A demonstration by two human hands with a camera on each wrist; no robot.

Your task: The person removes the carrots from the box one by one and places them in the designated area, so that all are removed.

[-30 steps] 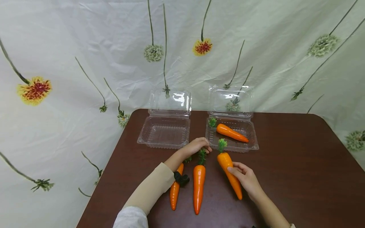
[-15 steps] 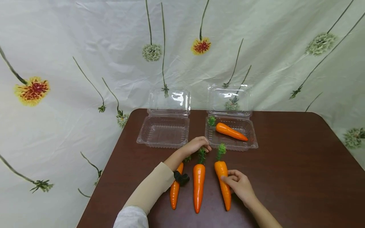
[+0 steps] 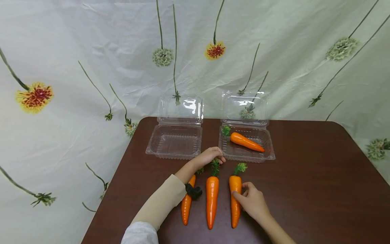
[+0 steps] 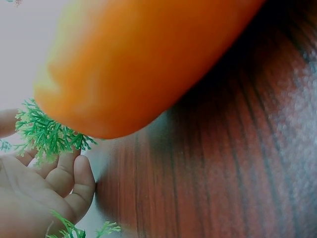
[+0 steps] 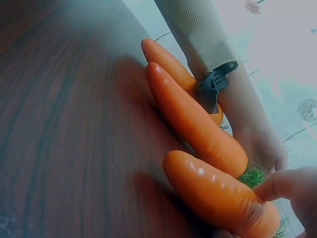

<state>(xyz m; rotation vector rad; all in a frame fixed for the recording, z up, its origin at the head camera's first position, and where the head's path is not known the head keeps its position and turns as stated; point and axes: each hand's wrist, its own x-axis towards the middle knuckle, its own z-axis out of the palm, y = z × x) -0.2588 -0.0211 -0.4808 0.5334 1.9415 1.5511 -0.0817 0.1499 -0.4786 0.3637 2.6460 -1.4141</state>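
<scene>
My right hand (image 3: pixel 253 203) pinches an orange toy carrot (image 3: pixel 235 184) between thumb and fingers, its green top pointing away from me. In the right wrist view the thumb lies across the thick end of this carrot (image 5: pixel 213 193). A middle carrot (image 3: pixel 212 200) lies to its left. My left hand (image 3: pixel 210 156) rests just beyond the middle carrot's green top, fingers loosely curled and holding nothing. Beneath the left forearm lies another carrot (image 3: pixel 186 210), partly hidden by the sleeve and the black wrist camera (image 3: pixel 194 191). The left wrist view shows the left hand (image 4: pixel 49 188) beside green leaves.
Two clear plastic clamshell boxes stand with lids raised at the table's far edge: a left box (image 3: pixel 152 149) and a right box (image 3: pixel 271 156). One carrot (image 3: pixel 246 142) lies in the right box. A flowered cloth (image 3: pixel 122 51) hangs behind the brown table (image 3: pixel 317 169).
My right hand has moved left and nearer to me with its carrot, which has turned to lie roughly alongside the middle one. The left hand has stayed in place.
</scene>
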